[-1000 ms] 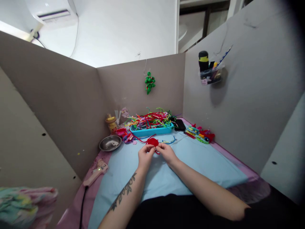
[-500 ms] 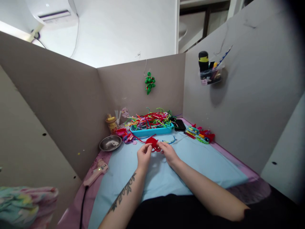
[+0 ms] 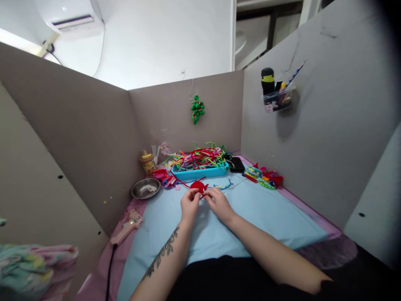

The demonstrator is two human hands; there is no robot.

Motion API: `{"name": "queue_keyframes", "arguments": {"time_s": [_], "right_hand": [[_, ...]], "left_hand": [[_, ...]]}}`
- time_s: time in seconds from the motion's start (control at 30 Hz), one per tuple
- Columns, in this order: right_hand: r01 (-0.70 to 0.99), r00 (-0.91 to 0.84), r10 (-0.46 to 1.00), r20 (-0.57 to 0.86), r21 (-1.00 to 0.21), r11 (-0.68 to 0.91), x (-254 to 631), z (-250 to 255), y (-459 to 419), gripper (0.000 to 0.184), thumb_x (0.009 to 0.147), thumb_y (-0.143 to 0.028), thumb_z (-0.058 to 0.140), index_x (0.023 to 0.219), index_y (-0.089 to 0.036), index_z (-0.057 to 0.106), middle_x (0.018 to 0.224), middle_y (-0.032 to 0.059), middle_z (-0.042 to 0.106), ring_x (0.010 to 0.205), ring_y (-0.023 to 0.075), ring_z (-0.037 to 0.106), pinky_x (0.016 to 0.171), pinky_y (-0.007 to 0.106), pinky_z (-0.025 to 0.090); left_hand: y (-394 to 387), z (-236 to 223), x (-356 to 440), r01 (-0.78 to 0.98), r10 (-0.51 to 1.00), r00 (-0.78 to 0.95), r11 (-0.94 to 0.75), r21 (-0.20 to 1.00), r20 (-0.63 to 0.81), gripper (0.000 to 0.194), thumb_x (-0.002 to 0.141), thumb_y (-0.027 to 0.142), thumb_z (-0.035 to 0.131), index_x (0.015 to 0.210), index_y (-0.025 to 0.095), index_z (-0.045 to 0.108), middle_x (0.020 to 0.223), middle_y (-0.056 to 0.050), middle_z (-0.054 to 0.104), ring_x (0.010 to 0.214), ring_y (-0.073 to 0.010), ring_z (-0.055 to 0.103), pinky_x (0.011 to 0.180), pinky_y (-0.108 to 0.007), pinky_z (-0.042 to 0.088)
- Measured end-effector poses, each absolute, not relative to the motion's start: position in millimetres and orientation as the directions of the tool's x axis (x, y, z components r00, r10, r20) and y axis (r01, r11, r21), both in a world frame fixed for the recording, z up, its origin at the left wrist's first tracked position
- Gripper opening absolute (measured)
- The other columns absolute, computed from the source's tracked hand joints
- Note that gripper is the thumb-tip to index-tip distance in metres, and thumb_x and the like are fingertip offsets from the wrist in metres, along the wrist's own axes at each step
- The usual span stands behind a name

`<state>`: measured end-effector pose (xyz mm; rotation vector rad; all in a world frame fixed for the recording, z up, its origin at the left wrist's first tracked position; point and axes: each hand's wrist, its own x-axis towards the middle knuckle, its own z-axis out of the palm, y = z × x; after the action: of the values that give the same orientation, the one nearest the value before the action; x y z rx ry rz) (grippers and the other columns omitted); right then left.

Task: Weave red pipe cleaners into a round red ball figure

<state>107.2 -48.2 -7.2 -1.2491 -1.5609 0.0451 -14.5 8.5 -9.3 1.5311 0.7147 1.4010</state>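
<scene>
A round red piece made of fuzzy pipe cleaner (image 3: 198, 185), with loose red ends sticking out, is held just above the blue cloth (image 3: 232, 234). My left hand (image 3: 190, 203) pinches its lower left side between thumb and fingers. At its lower right, my right hand (image 3: 219, 203) has its thumb and fingertips closed on a red pipe cleaner end. The fingertips partly cover the piece. Behind it lies a blue pipe cleaner (image 3: 227, 185).
A blue tray (image 3: 200, 172) of multicoloured pipe cleaners stands at the back. To the left are a metal bowl (image 3: 145, 189) and a glue gun (image 3: 128, 230) with its cord. Finished-looking colourful pieces (image 3: 265, 177) and a black box (image 3: 236, 164) lie right. Grey panels (image 3: 184, 104) surround the table.
My right hand has shifted slightly left, closer to my left hand, its fingers now lower on the red piece. The left hand stays nearly in place.
</scene>
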Motion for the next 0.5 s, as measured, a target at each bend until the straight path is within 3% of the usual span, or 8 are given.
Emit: {"name": "queue_keyframes", "arguments": {"time_s": [0.1, 0.27, 0.5], "right_hand": [[0.659, 0.151, 0.721, 0.676, -0.612, 0.437, 108, -8, -47, 0.014, 0.082, -0.015, 0.048, 0.078, -0.021, 0.06, 0.079, 0.0045, 0.058, 0.082, 0.0209, 0.051, 0.077, 0.035, 0.038], [0.607, 0.172, 0.73, 0.661, -0.655, 0.45, 106, -7, -45, 0.016, 0.083, -0.014, 0.046, 0.072, -0.02, 0.055, 0.077, 0.0032, 0.056, 0.078, 0.0187, 0.051, 0.072, 0.03, 0.04], [0.529, 0.204, 0.765, 0.611, -0.726, 0.439, 105, -4, -46, 0.015, 0.081, -0.017, 0.049, 0.069, -0.02, 0.057, 0.072, 0.0017, 0.057, 0.072, 0.0172, 0.052, 0.065, 0.028, 0.04]], "left_hand": [[10, -11, -14, -0.126, 0.854, 0.209, -0.46, 0.879, 0.477, 0.018, 0.071, 0.018, 0.057, 0.088, 0.016, 0.061, 0.086, -0.007, 0.067, 0.08, -0.018, 0.063, 0.073, -0.031, 0.05], [6, -10, -11, -0.057, 0.816, 0.229, -0.532, 0.845, 0.53, 0.05, 0.066, 0.013, 0.063, 0.114, 0.019, 0.052, 0.106, -0.008, 0.063, 0.093, -0.019, 0.061, 0.082, -0.032, 0.046], [-1, -11, -13, 0.051, 0.802, 0.255, -0.568, 0.821, 0.539, 0.07, 0.069, 0.019, 0.064, 0.133, 0.02, 0.035, 0.107, -0.008, 0.065, 0.093, -0.0206, 0.062, 0.082, -0.033, 0.046]]}}
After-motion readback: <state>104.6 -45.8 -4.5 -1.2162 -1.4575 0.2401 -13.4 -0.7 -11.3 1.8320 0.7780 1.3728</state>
